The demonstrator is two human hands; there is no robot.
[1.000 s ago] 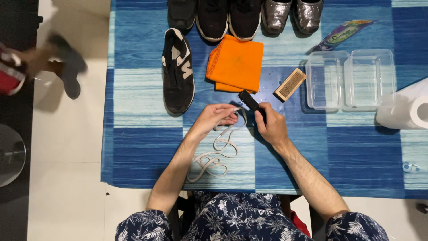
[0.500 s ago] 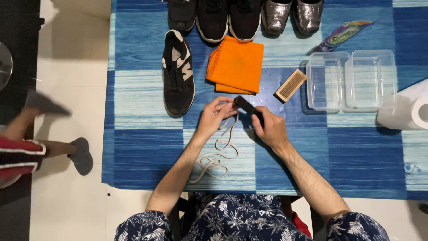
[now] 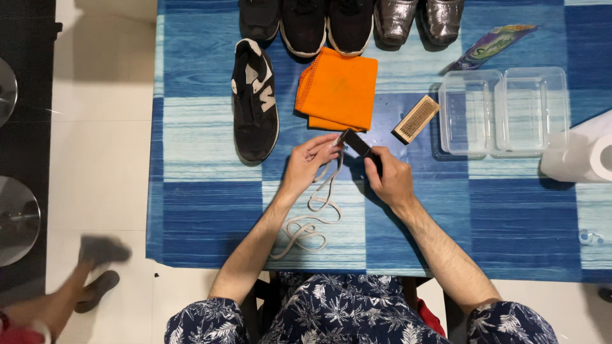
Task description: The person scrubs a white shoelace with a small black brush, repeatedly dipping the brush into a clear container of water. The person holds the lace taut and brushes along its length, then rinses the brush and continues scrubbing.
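My right hand grips a small black flat object just above the blue checked table. My left hand pinches the end of a pale shoelace against that black object; the rest of the lace trails in loops toward the table's near edge. A black sneaker with white markings lies on its side to the left of my hands. A folded orange cloth sits just beyond them.
A wooden brush lies right of the cloth, beside two clear plastic containers. More shoes line the far edge, with a colourful sachet. A paper roll stands at the right. Another person's legs are on the floor at the left.
My hands have lifted the black object and the lace end slightly toward the cloth. The other person on the floor has walked from the upper left down to the lower left.
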